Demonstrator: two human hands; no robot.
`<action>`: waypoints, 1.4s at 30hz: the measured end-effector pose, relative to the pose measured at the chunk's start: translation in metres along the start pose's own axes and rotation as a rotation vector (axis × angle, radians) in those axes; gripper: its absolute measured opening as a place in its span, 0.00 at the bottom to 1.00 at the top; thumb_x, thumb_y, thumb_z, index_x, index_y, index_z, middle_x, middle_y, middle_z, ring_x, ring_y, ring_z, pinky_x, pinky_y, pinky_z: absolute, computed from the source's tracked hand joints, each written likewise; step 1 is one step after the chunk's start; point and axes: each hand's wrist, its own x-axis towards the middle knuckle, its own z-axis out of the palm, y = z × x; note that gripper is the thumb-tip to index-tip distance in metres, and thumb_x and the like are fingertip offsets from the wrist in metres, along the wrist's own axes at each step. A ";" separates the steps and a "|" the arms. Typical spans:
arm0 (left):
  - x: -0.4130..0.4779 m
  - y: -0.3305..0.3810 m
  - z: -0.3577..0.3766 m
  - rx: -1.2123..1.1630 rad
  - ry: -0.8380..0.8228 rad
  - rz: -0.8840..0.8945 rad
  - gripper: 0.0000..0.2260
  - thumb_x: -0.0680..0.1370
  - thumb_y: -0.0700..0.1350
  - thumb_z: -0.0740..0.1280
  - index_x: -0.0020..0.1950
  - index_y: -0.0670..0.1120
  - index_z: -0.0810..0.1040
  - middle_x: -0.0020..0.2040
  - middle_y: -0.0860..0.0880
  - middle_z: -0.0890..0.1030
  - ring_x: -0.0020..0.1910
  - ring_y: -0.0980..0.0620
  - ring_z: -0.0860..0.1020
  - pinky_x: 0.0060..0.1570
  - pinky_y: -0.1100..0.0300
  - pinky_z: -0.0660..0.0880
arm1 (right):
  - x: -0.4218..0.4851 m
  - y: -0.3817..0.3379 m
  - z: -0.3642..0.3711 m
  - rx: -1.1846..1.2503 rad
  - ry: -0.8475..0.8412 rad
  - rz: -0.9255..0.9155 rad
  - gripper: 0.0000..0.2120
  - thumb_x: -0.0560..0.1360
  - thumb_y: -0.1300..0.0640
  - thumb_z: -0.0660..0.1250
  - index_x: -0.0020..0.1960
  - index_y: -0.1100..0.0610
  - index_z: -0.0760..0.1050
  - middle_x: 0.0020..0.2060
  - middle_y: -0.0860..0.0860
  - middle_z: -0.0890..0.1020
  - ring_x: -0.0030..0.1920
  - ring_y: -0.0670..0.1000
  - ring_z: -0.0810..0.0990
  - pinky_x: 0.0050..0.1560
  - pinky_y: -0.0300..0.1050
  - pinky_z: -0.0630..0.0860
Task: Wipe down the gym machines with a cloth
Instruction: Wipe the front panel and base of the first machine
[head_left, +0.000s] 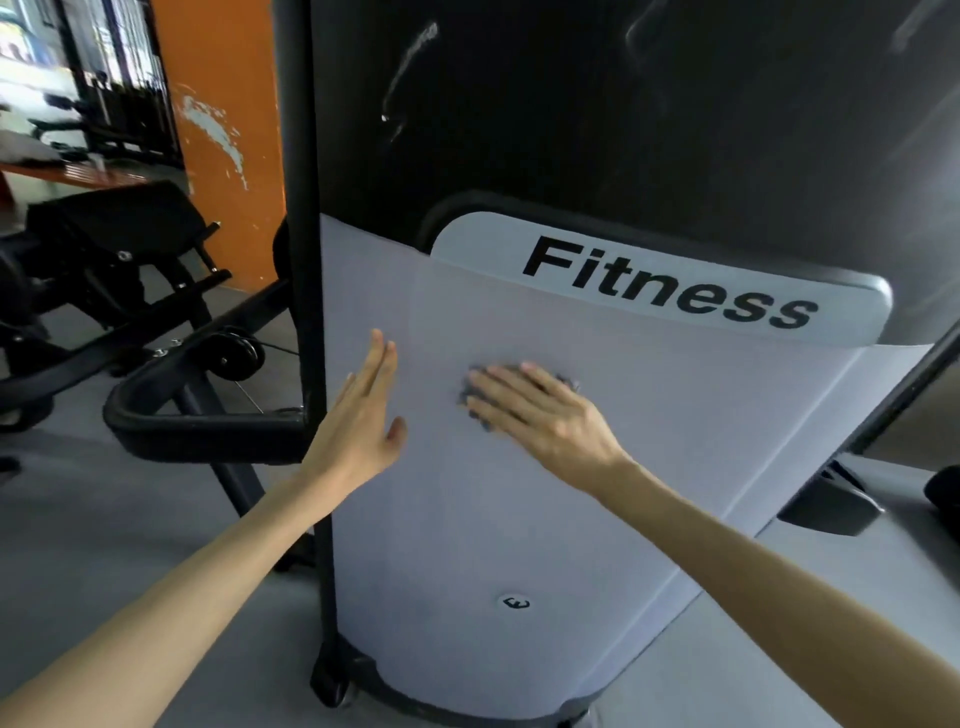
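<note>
My right hand flat on cloth, fingers straight and spread, pressing it against grey panel of machine, mid-panel, just below Fitness label. My left hand by panel's left edge, fingers straight and together, holding nothing; contact with panel unclear.

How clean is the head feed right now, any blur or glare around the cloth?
Head view: motion blur smears the right hand and the cloth, the left hand less so; the Fitness label reads sharp; the window at upper left is blown out; wide-angle distortion bends the black post.
</note>
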 end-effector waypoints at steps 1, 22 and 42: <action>-0.004 0.009 0.007 -0.016 0.028 -0.022 0.37 0.79 0.39 0.65 0.80 0.42 0.45 0.79 0.52 0.38 0.79 0.52 0.50 0.75 0.59 0.43 | 0.000 0.021 -0.015 -0.003 0.057 0.081 0.19 0.80 0.68 0.61 0.69 0.59 0.74 0.70 0.55 0.72 0.71 0.54 0.70 0.74 0.51 0.62; -0.039 0.140 0.073 0.123 0.135 0.045 0.35 0.77 0.32 0.63 0.80 0.44 0.52 0.80 0.51 0.46 0.79 0.56 0.48 0.76 0.58 0.44 | -0.071 0.108 -0.042 0.295 0.118 -0.135 0.17 0.84 0.65 0.55 0.68 0.60 0.74 0.69 0.57 0.73 0.71 0.56 0.70 0.72 0.55 0.65; -0.015 0.139 0.037 0.279 -0.100 -0.077 0.25 0.85 0.48 0.52 0.81 0.51 0.46 0.78 0.57 0.38 0.79 0.57 0.47 0.77 0.52 0.42 | -0.077 0.058 -0.004 0.141 0.218 -0.144 0.16 0.83 0.62 0.55 0.64 0.60 0.78 0.67 0.55 0.76 0.68 0.56 0.74 0.74 0.52 0.61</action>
